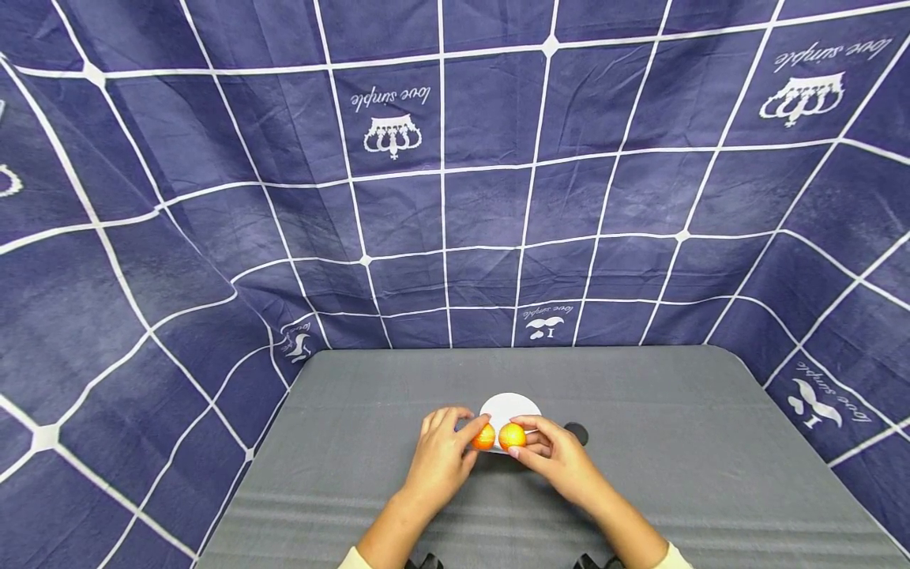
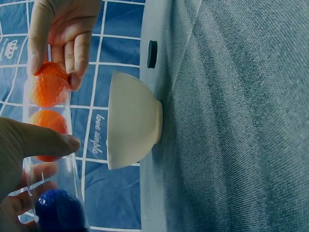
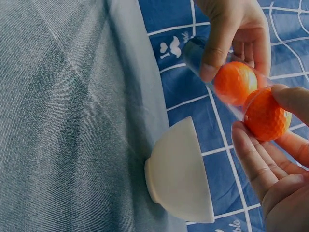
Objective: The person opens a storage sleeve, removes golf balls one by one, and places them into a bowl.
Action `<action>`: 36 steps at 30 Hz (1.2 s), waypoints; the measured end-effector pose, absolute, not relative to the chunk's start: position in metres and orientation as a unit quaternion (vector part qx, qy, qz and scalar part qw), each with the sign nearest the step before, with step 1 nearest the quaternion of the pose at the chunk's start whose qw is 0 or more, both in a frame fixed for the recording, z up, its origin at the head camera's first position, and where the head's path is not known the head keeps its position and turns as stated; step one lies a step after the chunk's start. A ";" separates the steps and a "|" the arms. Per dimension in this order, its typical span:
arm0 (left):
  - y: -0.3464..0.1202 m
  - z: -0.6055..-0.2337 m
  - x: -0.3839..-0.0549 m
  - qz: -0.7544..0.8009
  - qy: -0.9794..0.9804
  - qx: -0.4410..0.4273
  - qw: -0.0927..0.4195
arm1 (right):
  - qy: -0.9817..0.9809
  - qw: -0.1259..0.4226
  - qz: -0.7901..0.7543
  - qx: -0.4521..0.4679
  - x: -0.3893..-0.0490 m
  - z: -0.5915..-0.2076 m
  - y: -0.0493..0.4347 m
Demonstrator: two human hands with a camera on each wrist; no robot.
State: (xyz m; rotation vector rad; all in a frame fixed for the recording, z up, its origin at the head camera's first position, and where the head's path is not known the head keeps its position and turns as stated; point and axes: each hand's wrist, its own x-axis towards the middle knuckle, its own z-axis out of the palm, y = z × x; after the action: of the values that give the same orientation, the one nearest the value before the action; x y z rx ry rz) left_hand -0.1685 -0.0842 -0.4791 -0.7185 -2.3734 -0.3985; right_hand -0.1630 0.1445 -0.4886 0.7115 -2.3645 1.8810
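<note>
My left hand grips a clear tube lying across above a white bowl. Inside the tube are an orange golf ball, by the left thumb, and a dark blue ball toward the far end from the right hand. My right hand pinches a second orange golf ball between thumb and fingers at the tube's near end, where the clear wall overlaps part of it in the left wrist view. Seen from both wrists, the bowl stands upright on the table below the hands.
A small black disc lies on the grey cloth-covered table, just right of the bowl. Behind the table and along both sides hangs a dark blue curtain with white grid lines.
</note>
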 end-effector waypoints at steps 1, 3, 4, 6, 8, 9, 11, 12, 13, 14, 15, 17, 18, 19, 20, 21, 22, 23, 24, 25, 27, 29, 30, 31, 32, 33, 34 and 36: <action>-0.084 -0.479 -0.168 -0.152 -0.899 -0.271 0.309 | -0.762 0.021 0.605 0.232 -0.163 -0.488 0.145; -0.085 -0.480 -0.168 -0.156 -0.899 -0.270 0.308 | -0.761 0.023 0.605 0.235 -0.162 -0.487 0.145; -0.085 -0.480 -0.168 -0.157 -0.899 -0.270 0.308 | -0.760 0.024 0.605 0.235 -0.162 -0.486 0.145; -0.085 -0.481 -0.168 -0.162 -0.899 -0.269 0.305 | -0.758 0.024 0.607 0.237 -0.162 -0.485 0.145; -0.085 -0.481 -0.168 -0.168 -0.900 -0.268 0.300 | -0.755 0.025 0.610 0.239 -0.163 -0.485 0.144; -0.085 -0.481 -0.168 -0.169 -0.900 -0.267 0.299 | -0.755 0.026 0.610 0.240 -0.163 -0.485 0.144; -0.086 -0.481 -0.168 -0.175 -0.901 -0.266 0.295 | -0.754 0.027 0.611 0.241 -0.164 -0.485 0.143; -0.086 -0.482 -0.169 -0.176 -0.901 -0.265 0.295 | -0.753 0.029 0.611 0.243 -0.164 -0.484 0.143; -0.086 -0.482 -0.169 -0.180 -0.901 -0.265 0.293 | -0.753 0.030 0.610 0.244 -0.165 -0.485 0.143; -0.087 -0.483 -0.169 -0.184 -0.900 -0.265 0.292 | -0.753 0.031 0.610 0.245 -0.165 -0.484 0.143; -0.087 -0.483 -0.170 -0.187 -0.900 -0.264 0.291 | -0.753 0.033 0.608 0.248 -0.165 -0.484 0.143; -0.087 -0.484 -0.171 -0.196 -0.901 -0.262 0.286 | -0.753 0.036 0.606 0.252 -0.166 -0.484 0.142; -0.088 -0.484 -0.171 -0.200 -0.901 -0.260 0.284 | -0.753 0.038 0.606 0.254 -0.167 -0.484 0.142; -0.088 -0.485 -0.171 -0.202 -0.901 -0.258 0.283 | -0.754 0.039 0.604 0.254 -0.167 -0.483 0.142; -0.088 -0.485 -0.172 -0.204 -0.902 -0.255 0.283 | -0.756 0.042 0.603 0.252 -0.168 -0.483 0.142; -0.089 -0.486 -0.172 -0.205 -0.903 -0.251 0.282 | -0.758 0.045 0.601 0.250 -0.168 -0.483 0.143; -0.089 -0.486 -0.173 -0.205 -0.904 -0.247 0.282 | -0.760 0.049 0.598 0.249 -0.169 -0.482 0.143; -0.089 -0.487 -0.173 -0.205 -0.905 -0.243 0.283 | -0.763 0.053 0.596 0.245 -0.169 -0.482 0.144; -0.090 -0.488 -0.174 -0.207 -0.906 -0.239 0.283 | -0.766 0.059 0.593 0.242 -0.170 -0.482 0.145; -0.090 -0.488 -0.175 -0.209 -0.906 -0.236 0.283 | -0.769 0.065 0.589 0.241 -0.170 -0.482 0.145; -0.091 -0.490 -0.176 -0.217 -0.905 -0.232 0.283 | -0.772 0.079 0.582 0.242 -0.172 -0.481 0.146; -0.091 -0.491 -0.176 -0.224 -0.904 -0.228 0.283 | -0.776 0.088 0.576 0.243 -0.173 -0.481 0.147; -0.092 -0.492 -0.177 -0.231 -0.904 -0.225 0.281 | -0.777 0.092 0.573 0.243 -0.174 -0.482 0.148; -0.092 -0.493 -0.177 -0.239 -0.903 -0.222 0.279 | -0.778 0.093 0.571 0.243 -0.175 -0.482 0.148; -0.092 -0.493 -0.177 -0.247 -0.903 -0.216 0.276 | -0.780 0.093 0.571 0.240 -0.177 -0.483 0.148; -0.093 -0.493 -0.178 -0.258 -0.904 -0.210 0.270 | -0.780 0.092 0.571 0.238 -0.178 -0.483 0.148; -0.093 -0.493 -0.178 -0.270 -0.903 -0.204 0.263 | -0.780 0.090 0.573 0.234 -0.180 -0.484 0.147; -0.094 -0.493 -0.178 -0.302 -0.902 -0.191 0.241 | -0.780 0.085 0.577 0.227 -0.183 -0.486 0.146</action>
State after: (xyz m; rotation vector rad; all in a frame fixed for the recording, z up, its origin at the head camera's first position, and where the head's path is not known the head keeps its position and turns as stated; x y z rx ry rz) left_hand -0.1779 -0.0940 -0.4927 -0.5221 -2.4680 -0.8273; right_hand -0.1827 0.1458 -0.4858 0.6755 -2.3255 1.7205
